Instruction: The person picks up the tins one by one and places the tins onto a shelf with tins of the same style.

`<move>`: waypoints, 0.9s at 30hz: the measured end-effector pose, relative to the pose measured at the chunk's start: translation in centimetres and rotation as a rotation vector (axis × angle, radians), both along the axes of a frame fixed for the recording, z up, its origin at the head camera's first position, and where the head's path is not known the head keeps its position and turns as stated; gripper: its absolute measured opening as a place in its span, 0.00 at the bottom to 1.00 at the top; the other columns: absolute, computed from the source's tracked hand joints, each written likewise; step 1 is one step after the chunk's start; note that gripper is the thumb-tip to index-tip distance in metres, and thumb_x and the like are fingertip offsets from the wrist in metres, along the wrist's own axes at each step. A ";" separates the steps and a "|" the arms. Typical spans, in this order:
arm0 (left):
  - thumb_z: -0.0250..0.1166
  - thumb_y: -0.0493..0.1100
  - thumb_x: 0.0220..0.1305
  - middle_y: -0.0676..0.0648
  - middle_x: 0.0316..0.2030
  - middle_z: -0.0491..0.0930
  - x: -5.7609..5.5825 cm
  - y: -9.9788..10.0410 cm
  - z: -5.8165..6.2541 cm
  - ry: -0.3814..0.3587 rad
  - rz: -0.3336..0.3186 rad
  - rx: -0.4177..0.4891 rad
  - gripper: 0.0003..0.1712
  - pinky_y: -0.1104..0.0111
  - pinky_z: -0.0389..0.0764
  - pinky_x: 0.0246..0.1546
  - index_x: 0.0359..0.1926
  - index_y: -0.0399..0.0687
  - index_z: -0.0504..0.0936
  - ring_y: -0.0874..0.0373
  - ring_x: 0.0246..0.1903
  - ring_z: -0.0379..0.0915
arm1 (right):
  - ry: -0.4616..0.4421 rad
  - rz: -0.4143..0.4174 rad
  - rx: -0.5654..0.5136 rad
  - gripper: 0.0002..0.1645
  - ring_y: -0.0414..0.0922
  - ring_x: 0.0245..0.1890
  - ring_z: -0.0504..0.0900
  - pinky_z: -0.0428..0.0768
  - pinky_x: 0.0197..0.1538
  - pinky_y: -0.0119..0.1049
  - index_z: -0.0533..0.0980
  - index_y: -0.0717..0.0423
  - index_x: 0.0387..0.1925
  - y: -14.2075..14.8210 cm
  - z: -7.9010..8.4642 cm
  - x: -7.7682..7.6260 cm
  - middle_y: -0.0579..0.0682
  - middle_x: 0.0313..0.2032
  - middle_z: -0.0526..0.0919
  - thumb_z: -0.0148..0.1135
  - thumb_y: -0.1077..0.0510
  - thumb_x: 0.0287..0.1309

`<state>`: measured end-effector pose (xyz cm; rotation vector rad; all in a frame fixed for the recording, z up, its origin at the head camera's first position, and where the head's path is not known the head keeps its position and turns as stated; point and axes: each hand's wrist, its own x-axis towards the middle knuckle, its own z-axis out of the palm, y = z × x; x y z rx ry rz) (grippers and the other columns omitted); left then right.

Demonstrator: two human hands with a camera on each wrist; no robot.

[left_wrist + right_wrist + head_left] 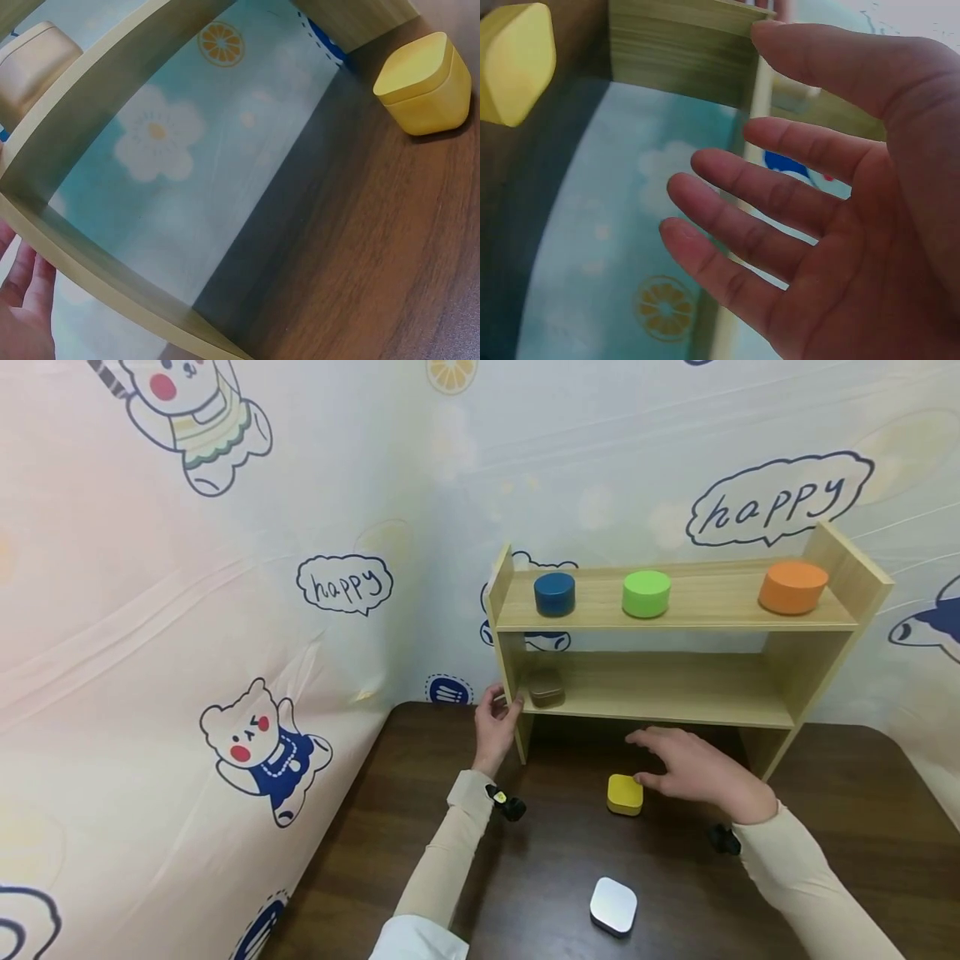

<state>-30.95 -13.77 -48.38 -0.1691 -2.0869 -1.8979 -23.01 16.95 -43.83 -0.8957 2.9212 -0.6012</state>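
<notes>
My left hand (495, 731) is at the left side panel of a small wooden shelf (675, 681). Its fingers (39, 289) lie along the panel's outer face, with the thumb at the front edge. Just inside that panel, a brownish rounded-square box (546, 687) sits on the middle board; it looks beige in the left wrist view. My right hand (693, 768) hovers in front of the shelf, fingers spread and palm bare. Near its thumb stands a yellow rounded-square box (625, 795) on the table. Whether the thumb touches that box, I cannot tell.
Along the top board stand a blue round box (555, 594), a green one (647, 593) and an orange one (792, 587). A white rounded-square box (613, 907) lies nearer me on the dark wooden table (360, 860). Printed cloth (337, 485) hangs behind.
</notes>
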 end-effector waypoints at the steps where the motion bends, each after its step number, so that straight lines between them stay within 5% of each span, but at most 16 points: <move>1: 0.63 0.38 0.64 0.33 0.55 0.76 0.0 0.0 -0.1 0.002 0.001 0.002 0.20 0.57 0.82 0.53 0.56 0.36 0.74 0.40 0.55 0.76 | -0.004 -0.002 -0.002 0.32 0.56 0.54 0.80 0.79 0.55 0.56 0.73 0.58 0.59 -0.1 -0.4 -0.1 0.59 0.56 0.80 0.69 0.51 0.54; 21: 0.64 0.39 0.64 0.36 0.54 0.77 0.0 0.0 -0.2 -0.009 0.020 -0.010 0.20 0.58 0.82 0.53 0.56 0.39 0.75 0.41 0.54 0.77 | -0.131 -0.038 -0.034 0.41 0.67 0.64 0.68 0.72 0.60 0.64 0.68 0.59 0.65 -1.2 -7.0 -1.9 0.69 0.64 0.69 0.71 0.49 0.52; 27: 0.63 0.40 0.65 0.37 0.56 0.77 -0.2 0.0 -0.2 -0.016 0.009 -0.008 0.20 0.57 0.81 0.55 0.56 0.39 0.74 0.40 0.55 0.76 | -0.143 -0.044 -0.047 0.43 0.62 0.57 0.75 0.77 0.55 0.59 0.68 0.61 0.65 -1.4 -9.1 -2.3 0.68 0.63 0.71 0.73 0.51 0.49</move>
